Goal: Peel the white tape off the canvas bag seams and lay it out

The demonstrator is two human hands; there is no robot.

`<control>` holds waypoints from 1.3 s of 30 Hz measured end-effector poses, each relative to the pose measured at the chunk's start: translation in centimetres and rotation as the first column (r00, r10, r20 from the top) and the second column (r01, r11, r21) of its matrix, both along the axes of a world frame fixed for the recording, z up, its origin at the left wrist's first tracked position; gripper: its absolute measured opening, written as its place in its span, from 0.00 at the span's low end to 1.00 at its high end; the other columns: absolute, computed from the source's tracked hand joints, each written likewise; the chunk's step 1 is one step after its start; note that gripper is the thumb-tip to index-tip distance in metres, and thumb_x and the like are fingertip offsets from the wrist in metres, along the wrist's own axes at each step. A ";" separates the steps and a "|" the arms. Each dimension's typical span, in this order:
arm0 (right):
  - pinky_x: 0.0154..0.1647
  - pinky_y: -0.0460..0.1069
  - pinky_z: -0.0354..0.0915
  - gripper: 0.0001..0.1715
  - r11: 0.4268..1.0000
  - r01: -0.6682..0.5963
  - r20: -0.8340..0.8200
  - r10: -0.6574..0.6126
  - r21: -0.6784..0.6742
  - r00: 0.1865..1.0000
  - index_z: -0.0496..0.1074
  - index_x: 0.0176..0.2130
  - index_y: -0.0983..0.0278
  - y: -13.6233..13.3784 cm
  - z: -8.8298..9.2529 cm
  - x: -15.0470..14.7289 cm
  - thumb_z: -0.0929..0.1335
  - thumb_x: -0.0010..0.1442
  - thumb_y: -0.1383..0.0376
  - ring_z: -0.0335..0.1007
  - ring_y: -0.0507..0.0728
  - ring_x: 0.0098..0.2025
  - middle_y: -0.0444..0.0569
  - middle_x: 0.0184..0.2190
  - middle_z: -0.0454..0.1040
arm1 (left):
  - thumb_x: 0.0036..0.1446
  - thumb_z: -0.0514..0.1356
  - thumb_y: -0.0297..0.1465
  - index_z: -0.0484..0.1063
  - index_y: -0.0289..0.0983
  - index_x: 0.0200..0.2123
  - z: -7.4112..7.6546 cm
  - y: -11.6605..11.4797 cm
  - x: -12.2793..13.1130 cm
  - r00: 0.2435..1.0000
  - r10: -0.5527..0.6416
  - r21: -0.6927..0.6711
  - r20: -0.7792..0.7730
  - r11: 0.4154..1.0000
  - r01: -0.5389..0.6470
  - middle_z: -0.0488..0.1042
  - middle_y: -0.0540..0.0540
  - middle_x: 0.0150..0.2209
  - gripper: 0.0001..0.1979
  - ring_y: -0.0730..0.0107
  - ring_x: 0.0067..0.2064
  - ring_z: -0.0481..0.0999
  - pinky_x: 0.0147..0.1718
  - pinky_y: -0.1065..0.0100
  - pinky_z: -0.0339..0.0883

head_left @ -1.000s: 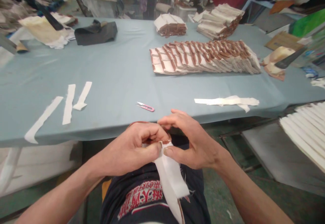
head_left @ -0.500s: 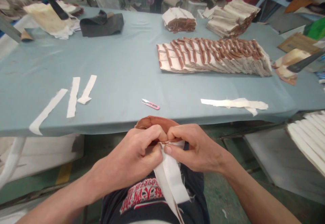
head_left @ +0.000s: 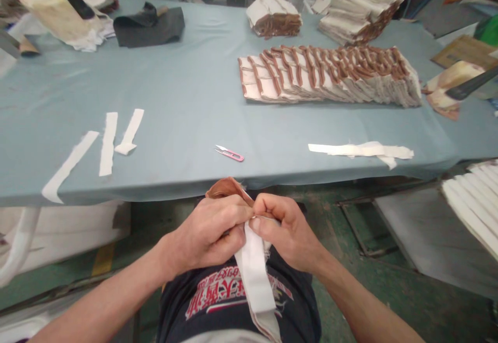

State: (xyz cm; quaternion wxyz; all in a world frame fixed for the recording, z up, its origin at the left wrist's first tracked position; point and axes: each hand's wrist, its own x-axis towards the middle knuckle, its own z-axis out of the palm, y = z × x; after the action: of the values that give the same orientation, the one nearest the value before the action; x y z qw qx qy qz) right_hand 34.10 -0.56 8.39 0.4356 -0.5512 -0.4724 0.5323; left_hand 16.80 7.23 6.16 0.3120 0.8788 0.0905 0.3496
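Over my lap, my left hand (head_left: 206, 231) and my right hand (head_left: 286, 231) meet thumb to thumb, both pinched shut on one fabric piece. Its white strip (head_left: 254, 273) hangs down between the hands over my dark printed shirt. Its brown part (head_left: 225, 187) curls up behind my left knuckles. Just beyond, small pink thread snips (head_left: 230, 153) lie on the grey-blue table (head_left: 182, 99) near its front edge.
A long fanned row of white-and-brown pieces (head_left: 330, 76) lies at right, with two stacks (head_left: 274, 16) (head_left: 360, 13) behind. White strips (head_left: 107, 143) rest at left, others (head_left: 360, 150) at right. A dark folded cloth (head_left: 150, 21) sits at the back. More white pieces (head_left: 472, 203) are stacked low at far right.
Both hands have drawn nearer to my body and closed tighter together on the piece. The brown part now shows above my left hand. The view has tilted down.
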 end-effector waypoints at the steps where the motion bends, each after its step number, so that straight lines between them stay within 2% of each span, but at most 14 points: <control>1: 0.23 0.45 0.49 0.14 1.000 0.010 -0.039 -0.011 -0.021 0.999 0.59 0.23 0.60 -0.2 -0.1 -0.1 0.68 0.55 0.61 0.49 0.49 0.22 0.37 0.20 0.56 | 0.58 0.52 0.17 0.67 0.40 0.44 -0.3 0.1 0.0 1.000 -0.015 0.047 0.022 0.999 0.014 0.77 0.49 0.31 0.16 0.71 0.31 0.76 0.30 0.71 0.65; 5: 0.22 0.44 0.49 0.14 0.997 0.014 -0.238 -0.031 -0.074 0.971 0.61 0.25 0.61 -1.3 -0.7 -0.5 0.69 0.55 0.61 0.47 0.48 0.22 0.36 0.20 0.56 | 0.57 0.54 0.21 0.68 0.41 0.47 -1.1 0.4 0.0 0.998 -0.026 0.200 0.056 0.980 0.014 0.78 0.47 0.31 0.16 0.68 0.29 0.75 0.29 0.69 0.63; 8: 0.21 0.44 0.49 0.13 0.994 -0.004 -0.399 -0.038 -0.105 0.916 0.64 0.26 0.62 -1.9 -1.7 -0.4 0.70 0.56 0.59 0.47 0.48 0.21 0.36 0.19 0.57 | 0.59 0.54 0.23 0.68 0.41 0.49 -1.3 0.4 0.1 0.999 -0.019 0.247 0.040 0.969 0.008 0.78 0.46 0.31 0.15 0.68 0.27 0.73 0.27 0.68 0.61; 11: 0.20 0.44 0.47 0.14 0.989 -0.007 -0.463 -0.064 -0.149 0.884 0.65 0.27 0.62 -1.9 -2.3 -0.3 0.70 0.56 0.57 0.46 0.48 0.20 0.36 0.18 0.58 | 0.58 0.54 0.22 0.68 0.41 0.48 -1.4 0.4 0.4 1.000 0.001 0.265 0.015 0.964 -0.005 0.78 0.46 0.31 0.16 0.68 0.28 0.74 0.27 0.68 0.62; 15: 0.19 0.44 0.47 0.14 0.985 -0.025 -0.338 -0.034 -0.169 0.940 0.61 0.25 0.61 -1.4 -1.1 0.2 0.69 0.54 0.58 0.47 0.47 0.19 0.36 0.17 0.57 | 0.55 0.54 0.19 0.68 0.41 0.47 -1.2 -0.3 0.7 0.999 0.006 0.198 0.051 0.980 -0.016 0.80 0.46 0.32 0.18 0.68 0.29 0.77 0.29 0.69 0.66; 18: 0.21 0.44 0.50 0.13 0.998 -0.020 -0.130 0.012 -0.060 0.991 0.61 0.24 0.61 -1.4 0.4 0.7 0.67 0.55 0.61 0.50 0.48 0.21 0.37 0.18 0.58 | 0.56 0.55 0.18 0.68 0.41 0.44 -0.2 -1.2 0.6 0.999 0.046 0.052 0.028 0.998 -0.048 0.79 0.50 0.30 0.16 0.70 0.29 0.77 0.31 0.70 0.68; 21: 0.22 0.44 0.51 0.10 0.996 -0.026 0.086 0.018 0.085 0.996 0.64 0.25 0.62 -1.8 1.1 1.2 0.66 0.56 0.64 0.53 0.48 0.22 0.38 0.19 0.61 | 0.58 0.57 0.22 0.68 0.40 0.42 1.7 -1.6 0.1 0.992 0.082 -0.078 -0.093 0.993 -0.089 0.78 0.51 0.30 0.10 0.73 0.27 0.74 0.29 0.72 0.66; 24: 0.22 0.45 0.50 0.07 0.978 -0.079 0.263 0.026 0.191 0.964 0.68 0.27 0.63 -2.2 1.3 1.7 0.66 0.57 0.67 0.54 0.47 0.21 0.38 0.20 0.63 | 0.64 0.56 0.27 0.69 0.38 0.41 3.8 -0.9 -0.4 0.971 -0.012 -0.205 -0.237 0.978 -0.037 0.77 0.51 0.32 0.04 0.74 0.29 0.73 0.29 0.73 0.65; 27: 0.23 0.45 0.52 0.06 0.958 -0.102 0.383 -0.009 0.268 0.924 0.69 0.27 0.63 -2.4 1.4 1.8 0.66 0.56 0.69 0.56 0.47 0.21 0.38 0.21 0.65 | 0.71 0.51 0.28 0.71 0.37 0.37 4.8 0.2 -0.4 0.929 -0.167 -0.289 -0.331 0.955 0.069 0.76 0.51 0.31 0.10 0.74 0.31 0.73 0.33 0.73 0.65; 29: 0.23 0.45 0.53 0.06 0.950 -0.098 0.392 -0.028 0.298 0.919 0.69 0.27 0.62 -2.4 1.5 1.7 0.66 0.55 0.69 0.57 0.48 0.21 0.38 0.20 0.65 | 0.73 0.51 0.29 0.70 0.38 0.34 4.5 0.7 -0.4 0.909 -0.208 -0.240 -0.362 0.963 0.125 0.74 0.52 0.29 0.14 0.74 0.30 0.71 0.32 0.72 0.63; 32: 0.22 0.45 0.54 0.06 0.956 -0.070 0.324 -0.027 0.284 0.946 0.68 0.27 0.62 -2.4 1.3 1.3 0.66 0.56 0.69 0.58 0.48 0.20 0.39 0.20 0.65 | 0.74 0.51 0.32 0.67 0.39 0.30 3.1 1.1 -0.4 0.916 -0.158 -0.026 -0.369 0.987 0.160 0.71 0.51 0.26 0.17 0.71 0.27 0.67 0.29 0.69 0.59; 34: 0.21 0.45 0.53 0.06 0.969 -0.044 0.274 -0.025 0.242 0.961 0.68 0.27 0.62 -2.3 0.8 1.0 0.66 0.56 0.68 0.58 0.48 0.20 0.39 0.20 0.66 | 0.75 0.50 0.32 0.67 0.39 0.30 2.2 1.4 -0.6 0.927 -0.145 0.048 -0.345 0.984 0.172 0.71 0.50 0.26 0.17 0.70 0.26 0.67 0.29 0.68 0.59; 36: 0.20 0.45 0.51 0.07 0.978 -0.017 0.238 -0.034 0.206 0.971 0.68 0.27 0.61 -2.2 0.2 0.9 0.66 0.57 0.67 0.56 0.48 0.20 0.38 0.20 0.65 | 0.74 0.51 0.31 0.68 0.39 0.33 1.8 1.9 -0.9 0.923 -0.185 -0.017 -0.339 0.982 0.191 0.74 0.50 0.28 0.14 0.71 0.28 0.69 0.31 0.69 0.61; 39: 0.20 0.45 0.50 0.07 0.972 -0.031 0.245 -0.027 0.232 0.969 0.68 0.27 0.61 -2.1 -0.4 0.9 0.66 0.58 0.66 0.54 0.48 0.20 0.38 0.20 0.66 | 0.72 0.56 0.33 0.70 0.38 0.37 2.5 2.4 -1.1 0.902 -0.265 -0.205 -0.341 0.957 0.204 0.76 0.49 0.32 0.09 0.71 0.30 0.72 0.32 0.71 0.62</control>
State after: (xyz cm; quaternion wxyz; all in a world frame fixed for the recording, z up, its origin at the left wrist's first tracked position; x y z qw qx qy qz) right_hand 35.02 -2.61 8.03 0.4347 -0.5574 -0.5828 0.4008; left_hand 15.70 9.61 8.61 0.4009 0.9040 0.0687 0.1317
